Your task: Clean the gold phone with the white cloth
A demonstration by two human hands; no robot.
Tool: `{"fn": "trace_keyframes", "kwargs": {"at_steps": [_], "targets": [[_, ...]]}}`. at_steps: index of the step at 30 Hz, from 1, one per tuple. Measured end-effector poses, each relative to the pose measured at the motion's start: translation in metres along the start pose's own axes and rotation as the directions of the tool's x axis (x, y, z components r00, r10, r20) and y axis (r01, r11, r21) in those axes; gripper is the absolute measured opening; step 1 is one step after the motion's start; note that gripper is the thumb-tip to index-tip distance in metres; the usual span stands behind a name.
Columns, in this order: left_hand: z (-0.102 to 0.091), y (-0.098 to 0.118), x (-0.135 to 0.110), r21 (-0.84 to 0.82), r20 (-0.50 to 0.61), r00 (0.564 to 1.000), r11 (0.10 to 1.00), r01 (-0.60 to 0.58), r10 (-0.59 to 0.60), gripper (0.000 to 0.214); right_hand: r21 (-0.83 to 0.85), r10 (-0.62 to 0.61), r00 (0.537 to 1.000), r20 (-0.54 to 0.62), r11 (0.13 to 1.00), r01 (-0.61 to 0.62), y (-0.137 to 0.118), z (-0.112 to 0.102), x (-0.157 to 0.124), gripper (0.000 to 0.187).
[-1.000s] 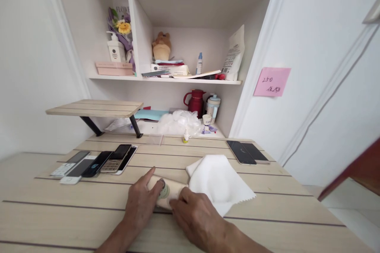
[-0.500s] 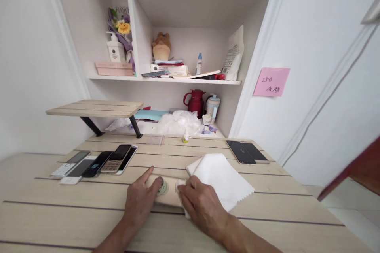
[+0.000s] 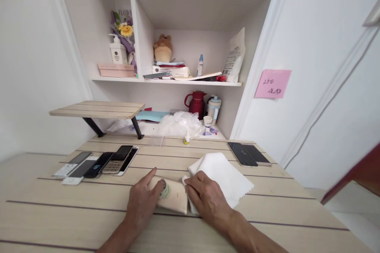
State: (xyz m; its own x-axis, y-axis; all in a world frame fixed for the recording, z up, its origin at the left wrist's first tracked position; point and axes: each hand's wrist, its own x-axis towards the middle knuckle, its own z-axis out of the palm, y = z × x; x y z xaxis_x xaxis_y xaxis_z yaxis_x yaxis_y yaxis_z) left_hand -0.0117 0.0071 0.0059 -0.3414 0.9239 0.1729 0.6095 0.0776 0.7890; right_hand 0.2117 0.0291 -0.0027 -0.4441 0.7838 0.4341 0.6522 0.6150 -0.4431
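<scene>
A cream-coloured case (image 3: 177, 196), perhaps a glasses case, lies on the wooden table with a round green print on its top. My left hand (image 3: 143, 197) grips its left end, thumb on the print and index finger stretched along the far edge. Beside the case's right end, my right hand (image 3: 206, 194) pinches a bunched corner of a white cloth (image 3: 224, 178). The rest of that cloth, with its zigzag edge, spreads out behind and to the right of the hand. A small dark mark shows on the case's right part.
Several phones (image 3: 97, 165) lie at the left and two dark phones (image 3: 242, 154) at the back right. Behind are a small bottle (image 3: 187, 138), a clear bag (image 3: 156, 141), crumpled plastic (image 3: 181, 123) and a raised wooden stand (image 3: 97, 109). Shelves rise at the back.
My right hand has slid the pinched cloth off the case's top to the right, uncovering its right end. My left hand keeps its hold. The whole view has shifted slightly.
</scene>
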Motion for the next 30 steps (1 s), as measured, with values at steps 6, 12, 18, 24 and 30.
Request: {"fn": "trace_keyframes", "kwargs": {"at_steps": [6, 12, 18, 24, 30], "targets": [[0.005, -0.006, 0.000, -0.024, -0.012, 0.988, 0.988, -0.153, 0.153, 0.057, 0.131, -0.004, 0.985, 0.172, 0.991, -0.019, -0.008, -0.008, 0.003, 0.020], [0.008, -0.009, 0.000, -0.018, -0.096, 0.978, 0.982, -0.187, 0.185, 0.062, 0.273, 0.144, 0.971, 0.190, 0.942, -0.193, -0.016, -0.006, 0.002, 0.022], [0.005, -0.004, 0.001, -0.051, -0.159, 0.982, 0.993, -0.106, 0.097, 0.067, 0.420, 0.224, 0.950, 0.218, 0.857, -0.299, -0.023, 0.001, -0.001, 0.018], [-0.001, 0.002, 0.000, -0.072, -0.027, 0.993, 0.991, 0.115, -0.117, 0.081, 0.356, 0.164, 0.964, 0.210, 0.905, -0.232, -0.039, 0.006, -0.009, 0.020], [0.003, 0.000, -0.004, -0.123, 0.040, 0.998, 0.991, 0.043, -0.039, 0.077, 0.200, 0.041, 0.974, 0.224, 0.976, -0.087, -0.046, 0.014, -0.018, 0.031]]}}
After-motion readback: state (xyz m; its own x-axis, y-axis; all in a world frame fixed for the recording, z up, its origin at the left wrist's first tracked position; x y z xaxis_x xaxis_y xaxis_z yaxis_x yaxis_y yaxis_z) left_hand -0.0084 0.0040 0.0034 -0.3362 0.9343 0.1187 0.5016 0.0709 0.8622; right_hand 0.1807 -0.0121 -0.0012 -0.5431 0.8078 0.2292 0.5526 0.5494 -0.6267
